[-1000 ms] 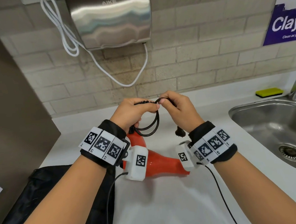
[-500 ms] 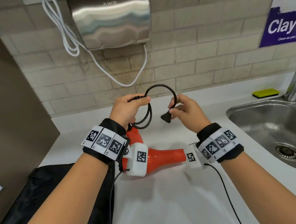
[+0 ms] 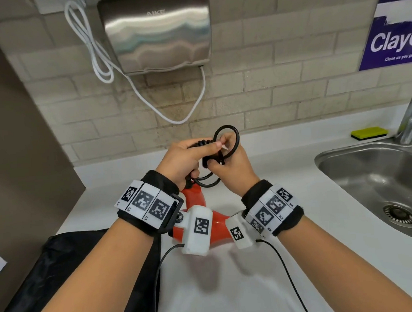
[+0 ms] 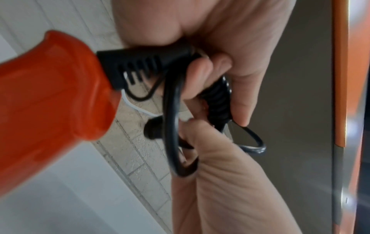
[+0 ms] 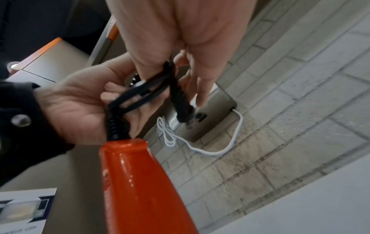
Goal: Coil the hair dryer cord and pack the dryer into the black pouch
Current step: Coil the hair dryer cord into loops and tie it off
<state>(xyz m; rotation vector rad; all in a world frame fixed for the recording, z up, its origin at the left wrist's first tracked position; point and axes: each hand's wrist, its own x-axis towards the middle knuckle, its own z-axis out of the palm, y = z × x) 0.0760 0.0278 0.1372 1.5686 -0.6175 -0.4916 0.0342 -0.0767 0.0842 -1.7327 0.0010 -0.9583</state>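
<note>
Black cord (image 3: 227, 140) (coiled) gripped between both hands.

We bring our right hand (image 3: 227, 169) back against our left hand (image 3: 183, 160), closing the gap from half a second ago. The cord (image 3: 233, 139) loop shifts toward 1 o'clock, and the plug (image 5: 183, 114) disappears behind our fingers in the head view.

"AIKE" embossed on the steel hand dryer (image 3: 155, 31), "ClayG" cut off at the frame edge and "Clean as you go" printed on the purple wall sign (image 3: 394, 40), wristband tag lettering too small to be read
</note>
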